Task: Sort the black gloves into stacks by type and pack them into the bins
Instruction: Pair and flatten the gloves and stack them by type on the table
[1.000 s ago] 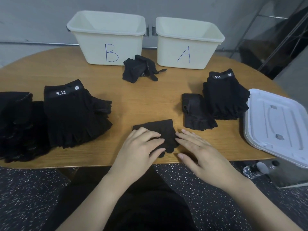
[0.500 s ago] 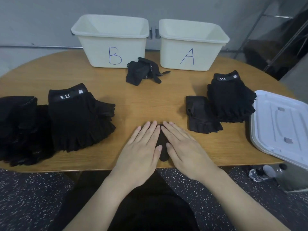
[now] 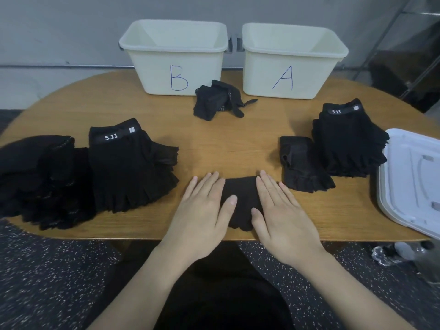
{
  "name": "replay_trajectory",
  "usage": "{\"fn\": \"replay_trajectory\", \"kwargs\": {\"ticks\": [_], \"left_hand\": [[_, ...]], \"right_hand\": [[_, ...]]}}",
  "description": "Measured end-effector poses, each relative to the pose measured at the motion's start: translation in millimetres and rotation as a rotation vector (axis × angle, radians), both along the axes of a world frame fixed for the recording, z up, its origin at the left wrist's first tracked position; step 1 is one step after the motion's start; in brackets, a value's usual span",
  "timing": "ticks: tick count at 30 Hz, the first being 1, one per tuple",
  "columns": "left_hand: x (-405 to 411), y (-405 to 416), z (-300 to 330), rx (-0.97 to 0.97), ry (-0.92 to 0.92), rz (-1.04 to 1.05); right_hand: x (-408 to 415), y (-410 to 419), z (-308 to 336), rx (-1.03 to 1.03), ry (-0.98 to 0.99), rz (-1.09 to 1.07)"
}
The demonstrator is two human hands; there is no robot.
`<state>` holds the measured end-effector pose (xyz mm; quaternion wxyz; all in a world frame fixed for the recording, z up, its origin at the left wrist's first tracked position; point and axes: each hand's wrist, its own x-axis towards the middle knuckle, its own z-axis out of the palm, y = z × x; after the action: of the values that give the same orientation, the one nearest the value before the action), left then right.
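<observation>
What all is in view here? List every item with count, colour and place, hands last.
bin B: one, cream, back of table, left of bin A
bin A: one, cream, back right
loose gloves: small black heap between the bins, in front
5.11 glove stack: one, black, left
dark glove pile: one, black, far left edge
right 5.11 stack: one, black, right
single glove: one, black, beside the right stack
flattened glove: one, black, front edge, under both hands
lid: one, white, far right
table: one, wooden
left hand: flat on the glove
right hand: flat on the glove
</observation>
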<state>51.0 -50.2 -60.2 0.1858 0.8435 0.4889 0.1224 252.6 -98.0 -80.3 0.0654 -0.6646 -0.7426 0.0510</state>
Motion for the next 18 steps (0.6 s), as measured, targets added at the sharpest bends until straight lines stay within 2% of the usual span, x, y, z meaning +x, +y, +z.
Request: {"fn": "replay_trajectory", "kwargs": {"ticks": [3,9,13,18], "left_hand": [[4.2,24.0,6.2,0.08,-0.027,0.012],[17.8,50.7,19.1,-0.263,-0.112,0.091],[17.3,51.0,23.3,-0.349,-0.178,0.106],[15.0,33.9,29.2,-0.375,-0.393,0.081]], "right_hand": [[-0.8,0.3,1.1,-0.008,0.018,0.009],[3.1,-1.3,5.3,0.009,0.142,-0.025],[2.0,-1.5,11.1,0.038,0.209,-0.029],[6.9,1.9,25.0,0.036,0.358,0.018]]}}
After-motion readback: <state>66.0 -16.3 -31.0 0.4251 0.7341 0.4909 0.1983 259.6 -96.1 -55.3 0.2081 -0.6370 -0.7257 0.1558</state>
